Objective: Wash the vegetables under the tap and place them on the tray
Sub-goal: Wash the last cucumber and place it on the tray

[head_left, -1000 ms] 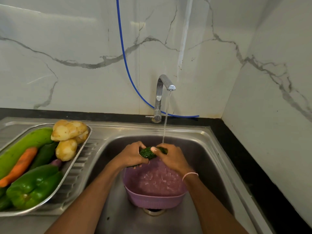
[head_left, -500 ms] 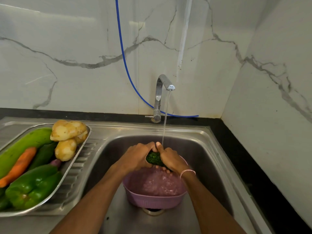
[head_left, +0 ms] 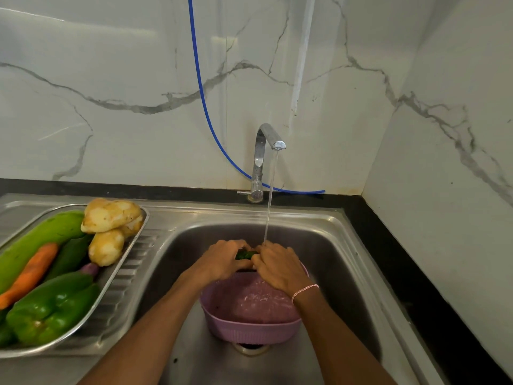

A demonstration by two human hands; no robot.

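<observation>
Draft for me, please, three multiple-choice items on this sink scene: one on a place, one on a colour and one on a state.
1. Where does the tray sit? A. On the drainboard, left of the basin. B. On a stove. C. On the floor.
2. What colour is the basket in the basin? A. Yellow. B. Purple. C. Black.
3. What state is the tap in? A. Off. B. Running. C. Hidden.
Key: 1 A, ridged steel shows beside it; 2 B, its wall is purple; 3 B, a stream falls to the left hand and right hand, which grip a green vegetable.
</observation>
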